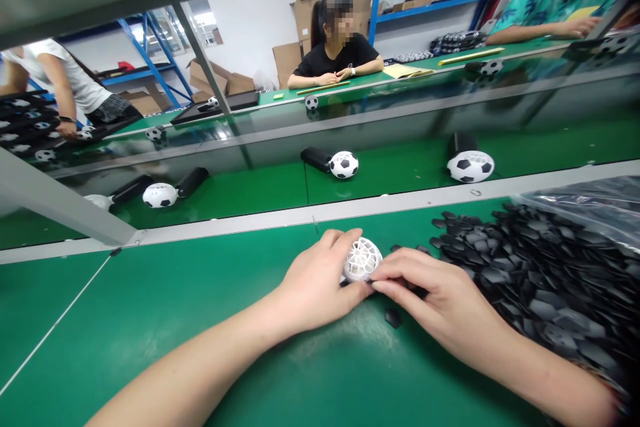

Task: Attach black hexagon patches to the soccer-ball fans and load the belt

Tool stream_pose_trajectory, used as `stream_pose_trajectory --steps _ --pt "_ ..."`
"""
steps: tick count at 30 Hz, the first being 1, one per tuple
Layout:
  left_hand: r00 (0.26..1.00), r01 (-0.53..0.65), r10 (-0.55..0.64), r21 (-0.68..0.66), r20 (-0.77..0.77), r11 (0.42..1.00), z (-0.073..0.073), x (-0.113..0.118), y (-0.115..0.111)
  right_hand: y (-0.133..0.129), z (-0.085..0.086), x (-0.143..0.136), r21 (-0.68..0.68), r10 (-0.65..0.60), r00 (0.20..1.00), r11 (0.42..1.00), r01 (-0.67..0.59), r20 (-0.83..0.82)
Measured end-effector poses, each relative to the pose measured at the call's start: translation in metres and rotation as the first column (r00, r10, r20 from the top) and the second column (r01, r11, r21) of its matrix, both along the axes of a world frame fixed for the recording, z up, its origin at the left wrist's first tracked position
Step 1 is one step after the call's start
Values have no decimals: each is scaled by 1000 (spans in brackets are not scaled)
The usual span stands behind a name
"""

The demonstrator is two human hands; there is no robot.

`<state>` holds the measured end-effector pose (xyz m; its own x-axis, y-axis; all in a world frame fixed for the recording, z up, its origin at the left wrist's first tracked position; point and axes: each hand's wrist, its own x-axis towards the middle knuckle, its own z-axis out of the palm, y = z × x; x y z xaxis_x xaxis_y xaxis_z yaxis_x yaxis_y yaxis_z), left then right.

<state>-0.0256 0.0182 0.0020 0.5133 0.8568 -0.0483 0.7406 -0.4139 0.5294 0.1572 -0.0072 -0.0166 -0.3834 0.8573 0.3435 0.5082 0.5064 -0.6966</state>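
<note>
A white ball shell [363, 259] with an open lattice top rests on the green work surface [175, 320]. My left hand [325, 275] is closed around its left side, thumb along the near edge. At the shell's lower right, my right hand [425, 283] pinches with thumb and forefinger; a small dark piece seems to show at the fingertips, mostly hidden. One loose black pentagon piece [393, 317] lies just below the right hand. A large heap of black pentagon pieces [545, 280] spreads to the right, partly behind my right forearm.
Beyond a metal rail [250, 211], a green conveyor belt [260, 180] carries several football-patterned balls with black parts, one being a ball [344, 165]. A clear plastic bag [590, 203] lies over the heap. Across the belt sits a person in black [340, 53]; others are at both sides.
</note>
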Motion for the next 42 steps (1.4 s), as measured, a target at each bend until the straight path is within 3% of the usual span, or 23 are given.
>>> stream_pose_trajectory --steps 5,12,20,29,34,42 --pt "1000 -2 2 -18 13 1000 0 0 0 -1 -2 -1 -88 -46 999 995 46 6" --pt "1000 -2 2 -14 26 1000 -1 -1 1 2 -4 0 -65 -62 998 996 63 28" --pt "997 23 -20 -42 72 999 -1 -1 0 0 -4 -3 -124 11 999 992 -16 -40" --pt "999 11 -9 -34 54 999 -1 0 1 -4 -2 -1 -60 -73 994 995 78 77" --pt "998 4 -2 -37 57 999 -1 -1 1 3 -6 -1 -31 -142 989 989 143 37" --pt "996 -13 17 -36 93 999 0 1 0 3 -8 -1 -131 -68 998 989 66 -11"
